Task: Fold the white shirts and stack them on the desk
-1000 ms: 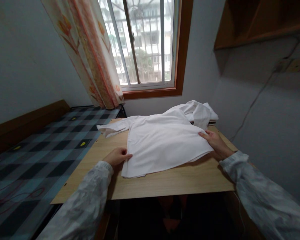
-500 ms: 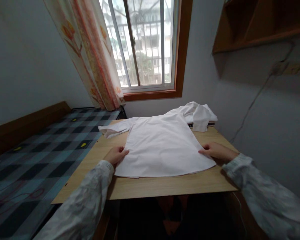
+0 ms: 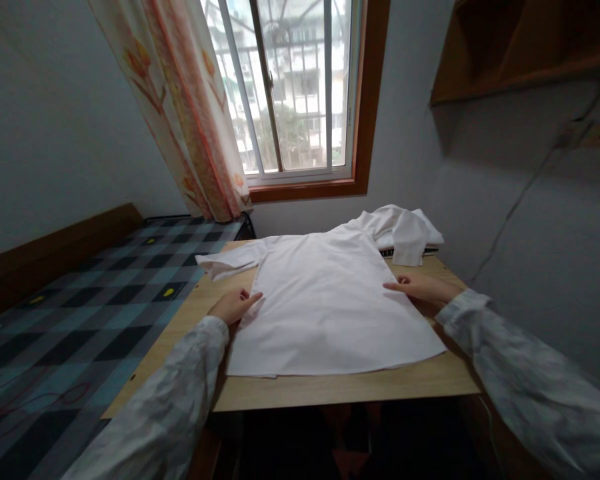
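Observation:
A white long-sleeved shirt (image 3: 325,300) lies spread on a light wooden board (image 3: 345,398), its hem close to the front edge. My left hand (image 3: 233,306) pinches the shirt's left side edge, thumb on top and the other fingers partly hidden. On the opposite side edge, my right hand (image 3: 423,291) has its thumb and forefinger closed on the fabric. The left sleeve stretches out flat over the board. At the back right, the other sleeve rests bunched over a folded white pile (image 3: 430,233).
To the left is a bed with a dark checked cover (image 3: 130,287) and a wooden side rail (image 3: 60,257). A window (image 3: 290,100) with a floral curtain (image 3: 180,113) stands behind the board. A wooden shelf (image 3: 505,87) and a cable (image 3: 510,207) are on the right wall.
The shirt's hem has come closer to the board's front edge. Both hands now sit farther up the shirt's sides from the hem, and my right hand has shifted slightly inward.

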The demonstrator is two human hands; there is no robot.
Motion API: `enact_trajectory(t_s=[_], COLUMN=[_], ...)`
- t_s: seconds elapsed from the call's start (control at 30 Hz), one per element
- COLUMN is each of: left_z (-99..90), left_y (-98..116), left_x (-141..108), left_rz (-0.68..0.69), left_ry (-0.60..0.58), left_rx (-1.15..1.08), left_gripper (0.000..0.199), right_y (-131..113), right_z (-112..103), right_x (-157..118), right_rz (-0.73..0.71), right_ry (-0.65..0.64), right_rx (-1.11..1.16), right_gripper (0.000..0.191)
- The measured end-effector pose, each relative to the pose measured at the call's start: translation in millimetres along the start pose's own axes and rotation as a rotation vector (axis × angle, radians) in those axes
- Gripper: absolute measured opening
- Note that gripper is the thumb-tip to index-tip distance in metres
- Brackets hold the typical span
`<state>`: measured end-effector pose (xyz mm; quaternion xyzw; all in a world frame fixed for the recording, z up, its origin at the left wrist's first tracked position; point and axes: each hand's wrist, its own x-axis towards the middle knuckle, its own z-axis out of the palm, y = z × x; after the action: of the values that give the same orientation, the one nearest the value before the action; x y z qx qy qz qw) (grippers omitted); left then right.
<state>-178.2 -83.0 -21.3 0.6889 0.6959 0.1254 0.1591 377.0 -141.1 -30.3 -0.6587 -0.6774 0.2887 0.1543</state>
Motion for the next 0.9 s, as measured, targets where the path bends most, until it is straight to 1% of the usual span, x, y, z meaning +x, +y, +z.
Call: enact_trajectory(t_s=[0.03,0.1,0.17,0.2,0.3,0.37,0.47,0.53,0.57,0.6,0.67,0.7,0.73,0.77,0.8,0.83,0.9], left_z=[0.0,-0.1,0.0,0.2,0.6,-1.5,-10.2,-18.2,-21.7,-24.2,-23.5,-19.5,-12.8,-3.6,7.7,20.2,45.2], left_y=[6.7,18.0,23.7,24.3,19.9,15.4,11.8,14.5,18.2,23.7,39.9,49.9,60.2,70.0,78.6,85.1,90.9], left_x=[8.1,17.5,16.2,12.1,-7.8,-20.8,-29.2,-25.2,-20.6,-14.7,-0.4,7.4,15.2,22.7,29.6,35.5,43.5], left_rz=[-0.014,-0.034,-0.042,-0.042,-0.014,0.011,0.023,0.007,-0.004,-0.004,0.076,0.165,0.291,0.411,0.506,0.572,0.611], left_ry=[0.015,0.039,0.053,0.054,0.039,0.002,-0.069,-0.079,-0.056,-0.014,0.101,0.154,0.196,0.215,0.220,0.223,0.198], left_rx=[0.036,0.145,0.255,0.298,0.379,0.417,0.470,0.505,0.519,0.526,0.504,0.472,0.428,0.374,0.321,0.279,0.240], left_gripper=[0.047,0.038,0.033,0.034,0.043,0.051,0.055,0.050,0.046,0.042,0.035,0.033,0.033,0.035,0.040,0.047,0.059], right_y=[-8.2,-20.7,-24.8,-23.5,-11.3,-2.0,5.4,4.0,1.2,-2.9,-14.8,-21.9,-29.1,-35.8,-41.5,-45.7,-48.1], right_z=[1.7,8.4,18.4,23.5,34.3,34.6,25.7,17.4,13.9,11.5,11.2,13.8,18.3,24.5,32.1,40.4,56.9], right_x=[11.3,28.1,34.2,33.1,18.8,6.7,-2.8,0.2,4.5,10.3,25.4,33.9,42.5,50.7,58.1,64.3,72.4], right_rz=[0.011,0.056,0.096,0.105,0.096,0.059,0.004,-0.001,0.012,0.030,0.015,-0.039,-0.133,-0.240,-0.350,-0.448,-0.583], right_ry=[0.041,0.152,0.227,0.235,0.210,0.183,0.108,0.099,0.135,0.203,0.402,0.507,0.588,0.637,0.645,0.615,0.466], right_rx=[-0.021,-0.154,-0.314,-0.379,-0.483,-0.515,-0.505,-0.491,-0.491,-0.496,-0.522,-0.535,-0.543,-0.537,-0.515,-0.480,-0.403], right_gripper=[0.068,0.061,0.054,0.052,0.052,0.050,0.048,0.051,0.054,0.056,0.053,0.048,0.044,0.042,0.042,0.045,0.052])
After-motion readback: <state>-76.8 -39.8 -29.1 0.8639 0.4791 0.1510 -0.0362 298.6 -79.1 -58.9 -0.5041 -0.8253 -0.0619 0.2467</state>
